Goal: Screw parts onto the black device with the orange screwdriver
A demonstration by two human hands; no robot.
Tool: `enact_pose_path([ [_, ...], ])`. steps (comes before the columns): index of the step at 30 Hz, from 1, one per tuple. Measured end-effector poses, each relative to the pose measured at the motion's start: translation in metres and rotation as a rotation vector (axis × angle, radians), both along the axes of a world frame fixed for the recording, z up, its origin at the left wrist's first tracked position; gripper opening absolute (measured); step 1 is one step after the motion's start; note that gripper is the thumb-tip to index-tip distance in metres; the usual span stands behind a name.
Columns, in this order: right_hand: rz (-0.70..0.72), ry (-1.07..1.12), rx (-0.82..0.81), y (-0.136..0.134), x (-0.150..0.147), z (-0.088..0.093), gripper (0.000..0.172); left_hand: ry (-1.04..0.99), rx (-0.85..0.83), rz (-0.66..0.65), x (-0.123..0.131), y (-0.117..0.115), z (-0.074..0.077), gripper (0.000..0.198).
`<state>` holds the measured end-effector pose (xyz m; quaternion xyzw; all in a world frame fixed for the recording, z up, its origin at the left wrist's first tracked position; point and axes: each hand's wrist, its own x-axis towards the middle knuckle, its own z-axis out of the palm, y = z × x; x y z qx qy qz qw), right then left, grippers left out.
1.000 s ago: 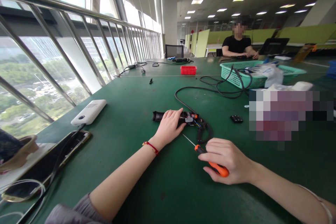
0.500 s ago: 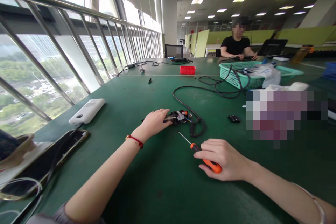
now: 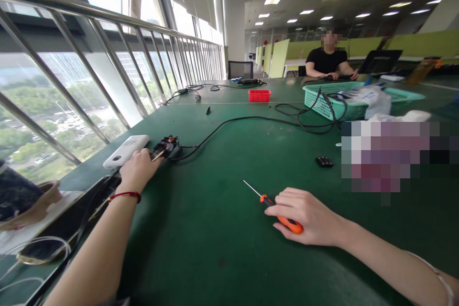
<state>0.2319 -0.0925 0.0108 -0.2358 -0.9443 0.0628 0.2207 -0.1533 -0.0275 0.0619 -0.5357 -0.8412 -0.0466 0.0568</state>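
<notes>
Black device (image 3: 165, 146), grasped in our left hand (image 3: 138, 169), has been drawn left across the bench (image 3: 222, 239) and now lies beside the white pack (image 3: 125, 150). Our right hand (image 3: 308, 217) grips the screwdriver (image 3: 267, 199), now well apart from the device.

1 view, head-worn: it faces forward and slightly down along the green table (image 3: 222, 248). The left hand (image 3: 138, 172) and right hand (image 3: 304, 215) lie close under the lens; the window railing (image 3: 107, 14) runs left, room depth ahead.

Black device (image 3: 166, 145), wiring exposed, lies leftward; orange-handled screwdriver (image 3: 264, 199) lies flat, tip up-left.
</notes>
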Motion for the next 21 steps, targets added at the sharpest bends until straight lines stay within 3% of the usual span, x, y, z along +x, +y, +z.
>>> enact_pose_path([
  [3, -0.001, -0.016, -0.011, 0.000, 0.001, -0.001, 0.019, 0.037, 0.063, 0.109, -0.001, -0.006, 0.007, 0.048],
  [7, -0.003, -0.017, -0.010, 0.000, 0.001, -0.002, 0.018, 0.126, 0.186, 0.146, -0.001, -0.007, 0.010, 0.040],
  [10, -0.003, -0.010, -0.007, 0.000, 0.000, 0.000, 0.017, 0.147, 0.240, 0.126, -0.002, -0.008, 0.007, 0.032],
  [15, -0.007, -0.022, -0.007, 0.001, 0.000, 0.000, 0.018, 0.145, 0.179, 0.044, -0.006, -0.006, -0.002, 0.029],
  [21, -0.025, -0.017, 0.001, 0.001, 0.001, -0.002, 0.019, 0.198, 0.242, 0.040, -0.006, -0.004, -0.005, 0.026],
])
